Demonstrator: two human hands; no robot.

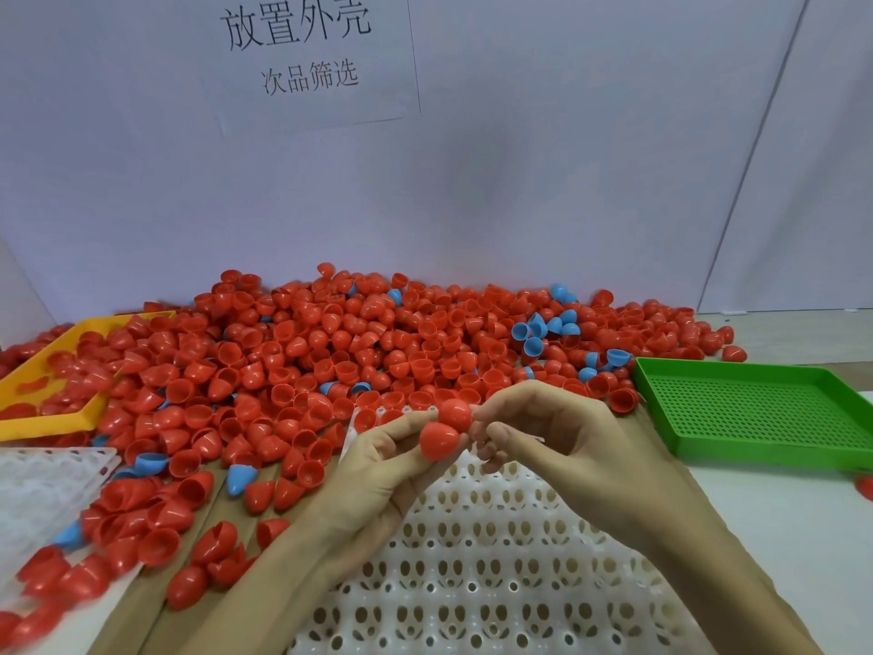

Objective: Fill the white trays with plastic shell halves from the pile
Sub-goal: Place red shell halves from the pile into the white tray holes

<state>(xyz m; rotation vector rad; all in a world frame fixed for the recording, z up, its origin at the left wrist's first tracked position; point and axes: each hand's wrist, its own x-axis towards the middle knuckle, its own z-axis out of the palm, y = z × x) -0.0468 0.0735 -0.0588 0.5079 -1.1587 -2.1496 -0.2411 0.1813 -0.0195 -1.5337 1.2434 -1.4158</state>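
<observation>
Two red shell halves (446, 430) held above white tray (472, 560), touching each other. Left hand (378, 470) pinches lower one, palm up; right hand (543, 432) pinches upper one, fingers curled. Pile (330, 352) behind, green tray (756, 408) right.

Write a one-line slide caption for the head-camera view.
Left hand and right hand each hold a red shell half over an empty white tray, red-and-blue pile behind.

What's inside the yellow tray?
Red shell halves lie inside the yellow tray, spilling in from the pile. Its near corner shows bare yellow floor. The far end is buried under shells, so whatever is beneath them is hidden.
</observation>
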